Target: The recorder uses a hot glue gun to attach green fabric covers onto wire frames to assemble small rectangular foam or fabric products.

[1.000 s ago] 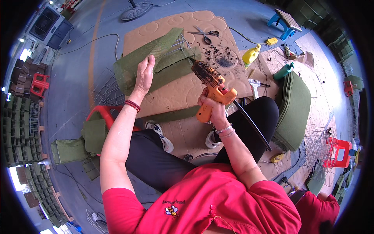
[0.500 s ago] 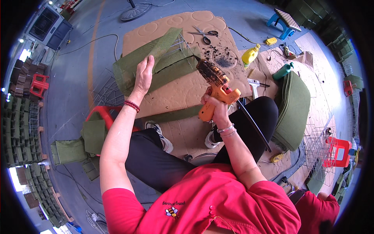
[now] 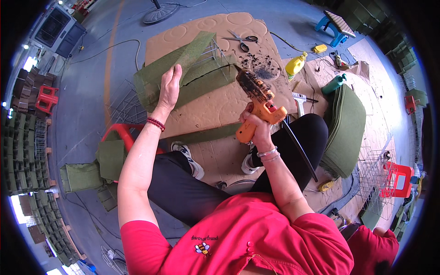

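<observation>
The left hand (image 3: 168,87) is lying open on the green felt-covered wire frame (image 3: 185,73); just right of its edge, the right hand (image 3: 255,127) is gripping an orange glue gun (image 3: 260,104).

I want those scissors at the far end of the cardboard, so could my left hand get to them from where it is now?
Probably yes, with a lean forward. The left hand rests flat on the green felt strip, holding nothing, and the scissors lie in the open on the cardboard sheet beyond it. Only the wire frame stands partly between.
</observation>
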A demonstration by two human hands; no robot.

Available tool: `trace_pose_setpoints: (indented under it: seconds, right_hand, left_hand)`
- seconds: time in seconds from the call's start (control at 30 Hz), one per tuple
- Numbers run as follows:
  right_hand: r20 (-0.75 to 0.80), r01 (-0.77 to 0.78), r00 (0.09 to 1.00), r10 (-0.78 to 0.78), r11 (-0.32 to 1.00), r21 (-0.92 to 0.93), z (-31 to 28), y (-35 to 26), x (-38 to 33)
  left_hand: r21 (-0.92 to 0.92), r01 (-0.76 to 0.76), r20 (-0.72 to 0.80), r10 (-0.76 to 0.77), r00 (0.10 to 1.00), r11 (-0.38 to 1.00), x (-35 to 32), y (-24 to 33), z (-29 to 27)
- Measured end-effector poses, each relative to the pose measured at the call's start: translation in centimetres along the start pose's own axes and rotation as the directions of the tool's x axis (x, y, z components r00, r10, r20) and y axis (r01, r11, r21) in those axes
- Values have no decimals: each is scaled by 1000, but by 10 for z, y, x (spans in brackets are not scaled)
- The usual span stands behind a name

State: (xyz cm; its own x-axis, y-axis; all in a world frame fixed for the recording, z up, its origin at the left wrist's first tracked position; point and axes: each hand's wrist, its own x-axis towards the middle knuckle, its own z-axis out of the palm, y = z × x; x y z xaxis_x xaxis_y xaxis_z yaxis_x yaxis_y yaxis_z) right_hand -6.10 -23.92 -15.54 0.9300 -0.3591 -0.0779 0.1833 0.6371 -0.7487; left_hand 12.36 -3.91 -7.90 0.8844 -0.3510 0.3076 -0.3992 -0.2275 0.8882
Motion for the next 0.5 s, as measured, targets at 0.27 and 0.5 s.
trace_pose_setpoints:
  seconds: [0.27, 0.5]
  right_hand:
    - [255, -93, 961, 108, 993, -71, 35, 24, -15]
    - [307, -165, 932, 193, 979, -116, 47, 46, -13]
  left_hand:
    - [-77, 0, 5, 0, 1000, 997, 3, -5, -2]
    - [-85, 2, 12, -1, 1000, 996, 4, -8, -2]
